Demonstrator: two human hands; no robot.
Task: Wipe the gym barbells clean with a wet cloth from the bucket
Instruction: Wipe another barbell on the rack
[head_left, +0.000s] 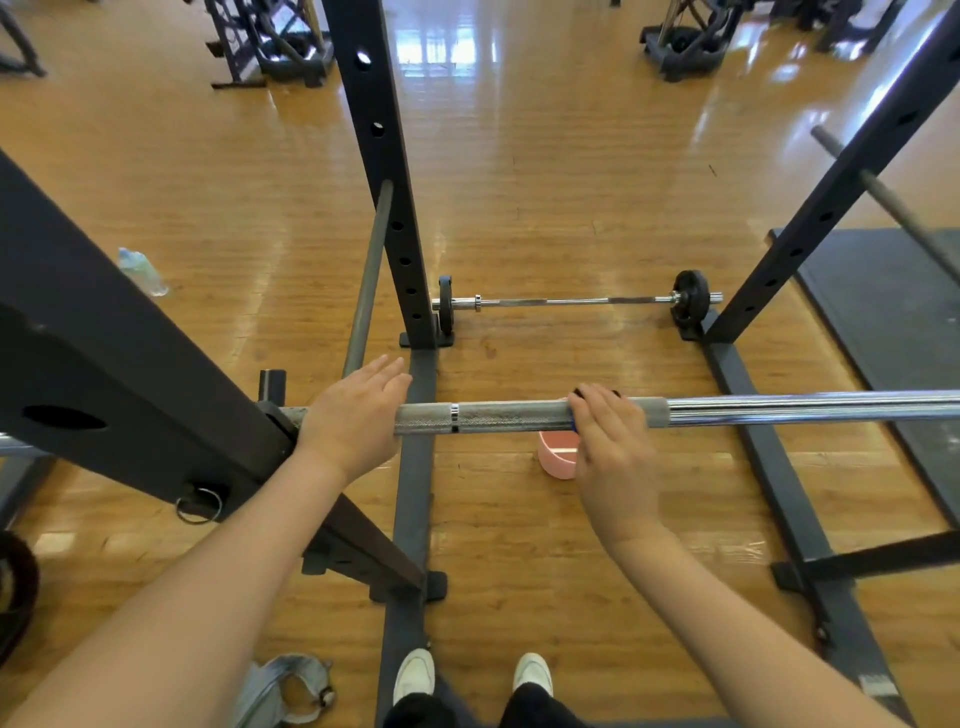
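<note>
Across the middle of the view, a racked barbell (519, 415) runs level from the black rack upright (130, 374) at the left out past the right edge, its knurled grey section between the hands and its polished chrome length beyond. The right hand (613, 441) lies over the bar from above, fingers curled down its far side and gripping a dark cloth (597, 393), of which only a black edge above the knuckles and a blue sliver at the thumb side show. The left hand (353, 421) rests on the knurling just beside the upright, palm down, fingers straight and together, reaching past the bar and holding nothing.

Below the bar, on the wooden floor (519, 208), a small pink bucket (557, 457) sits just left of the right hand in the view, partly hidden by it and by the bar. Farther off, a second barbell (571, 300) with a small black plate at each end lies on the floor between the two far rack posts (384, 171). A thin grey rod (369, 280) leans beside the left post. A dark mat (893, 301) covers the floor to the right, and a plastic water bottle (141, 271) lies on the boards at the left. Two white shoes (415, 675) show at the bottom edge, with a crumpled grey denim item (285, 691) just to their left.
</note>
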